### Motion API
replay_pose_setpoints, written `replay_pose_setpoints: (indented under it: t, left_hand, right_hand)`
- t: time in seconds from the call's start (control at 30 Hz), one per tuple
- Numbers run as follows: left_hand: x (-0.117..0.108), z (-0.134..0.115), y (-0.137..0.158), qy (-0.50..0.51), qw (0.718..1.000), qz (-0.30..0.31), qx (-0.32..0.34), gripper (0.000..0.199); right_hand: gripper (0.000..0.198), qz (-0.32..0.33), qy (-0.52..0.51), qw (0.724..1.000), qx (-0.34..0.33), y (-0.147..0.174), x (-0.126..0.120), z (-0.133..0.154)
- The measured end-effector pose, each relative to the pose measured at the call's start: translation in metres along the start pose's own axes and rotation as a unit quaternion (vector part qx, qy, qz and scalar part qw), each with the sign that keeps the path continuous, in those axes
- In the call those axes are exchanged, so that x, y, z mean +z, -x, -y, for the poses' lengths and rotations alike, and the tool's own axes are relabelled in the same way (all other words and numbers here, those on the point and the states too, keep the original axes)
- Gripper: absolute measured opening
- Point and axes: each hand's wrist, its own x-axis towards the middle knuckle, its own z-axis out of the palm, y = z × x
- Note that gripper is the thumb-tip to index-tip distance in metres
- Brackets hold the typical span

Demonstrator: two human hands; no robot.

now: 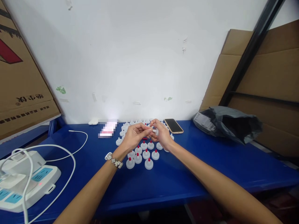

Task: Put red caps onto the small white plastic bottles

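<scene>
1. Fingers [145, 133] of the left hand [133, 137] are pinched together, closed on the narrow end of a translucent white plastic cap [156, 132], whose base is gripped by the curled right hand [163, 134].
2. Over the middle of the shiny blue desk [182, 169] that cap is held; whether it is topped in red cannot be told.
3. Partway along, it would seem: eight round white caps with red tips [149, 165] are clearly counted towards the front; plain white caps [119, 142], behind and beside, are apparently left, their full count hidden by the hands.
4. Small red pieces [144, 138] are glimpsed between the hands, uncountable.
5. Also counted: one dark-screened phone [173, 126], one grey plastic bag [221, 124], one white power strip [38, 195].
</scene>
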Motion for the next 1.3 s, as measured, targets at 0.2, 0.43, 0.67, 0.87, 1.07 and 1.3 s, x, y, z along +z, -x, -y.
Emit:
replay_pose_setpoints:
  t: [0.2,0.43,0.67,0.87,1.07,1.3]
  left_hand:
    - [0.009,-0.010,0.005,-0.002,1.000,0.019,0.004,0.026]
    - [-0.007,-0.011,-0.007,-0.055,0.997,-0.051,-0.003,0.036]
    - [-0.048,-0.008,-0.004,-0.331,0.939,-0.084,0.041,0.035]
    - [-0.053,-0.005,-0.001,-0.451,0.892,-0.022,0.040,0.034]
    - [-0.060,-0.004,-0.002,-0.470,0.882,-0.029,0.027,0.033]
    - [-0.054,0.002,-0.003,-0.471,0.882,-0.008,0.023,0.035]
  right_hand:
    - [0.006,-0.005,0.025,1.000,0.019,0.003,0.001,0.005]
    - [0.023,0.042,0.070,0.997,-0.017,-0.007,-0.006,0.008]
    - [0.028,-0.006,0.409,0.903,-0.134,-0.017,-0.040,0.003]
    - [0.020,0.087,0.560,0.822,-0.060,-0.010,-0.041,0.001]
    - [0.010,0.120,0.625,0.770,-0.042,-0.012,-0.041,-0.001]
    - [0.014,0.098,0.646,0.755,-0.056,-0.011,-0.042,0.001]
